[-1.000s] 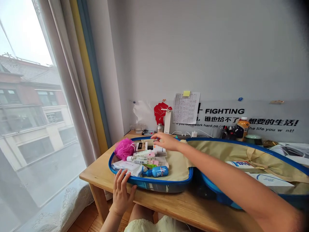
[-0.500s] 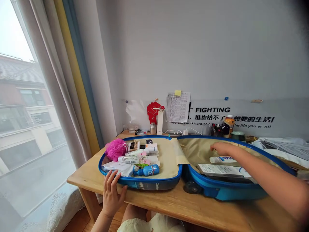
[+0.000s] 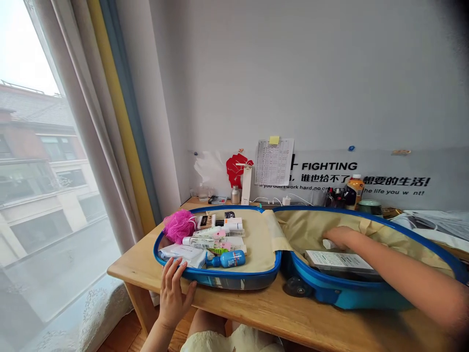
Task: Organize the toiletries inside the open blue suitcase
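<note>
An open blue suitcase (image 3: 234, 282) is laid flat on the wooden desk (image 3: 264, 313), and its left half is steadied at the front rim by the left hand (image 3: 172, 293), fingers spread. In that half a pink sponge (image 3: 179, 226) and a blue bottle (image 3: 229, 259) are packed among other toiletries. The right hand (image 3: 339, 237) is laid palm down over a white tube (image 3: 326, 244) in the right half, just behind a flat white box (image 3: 337, 260); whether the tube is gripped cannot be told.

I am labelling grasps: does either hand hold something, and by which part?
Left hand lies open on the suitcase rim, holding nothing. Right hand covers a white tube; grip cannot be told.
</note>
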Action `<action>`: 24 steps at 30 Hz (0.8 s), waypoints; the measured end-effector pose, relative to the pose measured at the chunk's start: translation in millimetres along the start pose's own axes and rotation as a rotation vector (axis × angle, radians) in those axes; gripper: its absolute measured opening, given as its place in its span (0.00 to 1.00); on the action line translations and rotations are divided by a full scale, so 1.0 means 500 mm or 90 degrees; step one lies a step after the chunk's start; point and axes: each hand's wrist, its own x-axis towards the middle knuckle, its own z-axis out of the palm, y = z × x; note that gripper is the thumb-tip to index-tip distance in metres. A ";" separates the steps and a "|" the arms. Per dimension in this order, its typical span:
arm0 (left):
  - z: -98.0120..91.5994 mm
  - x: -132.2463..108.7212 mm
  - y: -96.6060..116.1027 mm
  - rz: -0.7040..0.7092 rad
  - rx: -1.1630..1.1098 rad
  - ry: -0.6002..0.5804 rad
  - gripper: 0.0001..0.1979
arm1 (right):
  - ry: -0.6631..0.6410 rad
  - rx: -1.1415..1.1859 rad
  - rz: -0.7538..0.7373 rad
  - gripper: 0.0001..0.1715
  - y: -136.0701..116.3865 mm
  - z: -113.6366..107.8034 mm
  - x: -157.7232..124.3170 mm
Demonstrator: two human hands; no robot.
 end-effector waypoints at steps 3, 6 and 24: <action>0.002 -0.003 -0.002 0.007 0.003 -0.003 0.27 | -0.145 -0.072 -0.001 0.17 -0.009 -0.012 -0.006; 0.002 -0.002 -0.001 0.006 0.006 -0.002 0.27 | -0.214 -0.126 -0.023 0.14 -0.021 -0.026 -0.014; 0.006 -0.006 0.000 -0.010 -0.002 -0.002 0.26 | 0.036 0.400 -0.033 0.25 -0.333 -0.156 -0.019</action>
